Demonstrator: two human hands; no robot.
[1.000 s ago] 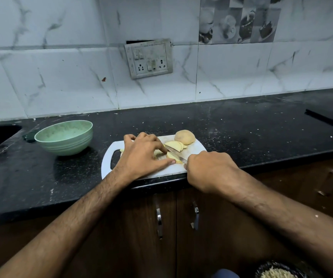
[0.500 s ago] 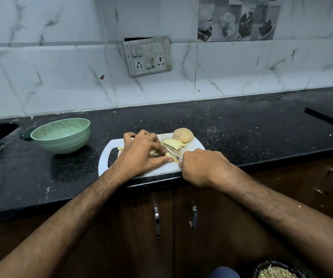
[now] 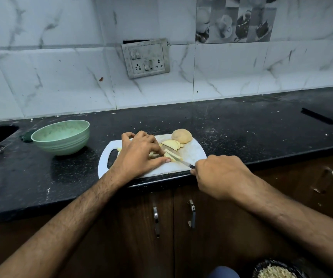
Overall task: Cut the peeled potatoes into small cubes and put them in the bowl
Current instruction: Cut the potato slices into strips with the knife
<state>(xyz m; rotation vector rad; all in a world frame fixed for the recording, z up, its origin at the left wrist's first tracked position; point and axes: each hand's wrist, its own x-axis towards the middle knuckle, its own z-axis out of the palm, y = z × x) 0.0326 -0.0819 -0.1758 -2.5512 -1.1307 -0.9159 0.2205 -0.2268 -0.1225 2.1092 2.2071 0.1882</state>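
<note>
While the right hand (image 3: 219, 174) grips the knife (image 3: 178, 159) and the left hand (image 3: 139, 156) curls over potato strips (image 3: 171, 155), cutting seems barely half done: slices (image 3: 171, 144) and a potato piece (image 3: 182, 135) wait on the board (image 3: 193, 155), the bowl (image 3: 61, 137) apparently holding no cubes.

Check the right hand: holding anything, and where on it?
Right hand grips the knife by its handle, which the fingers hide; only the blade shows.
</note>
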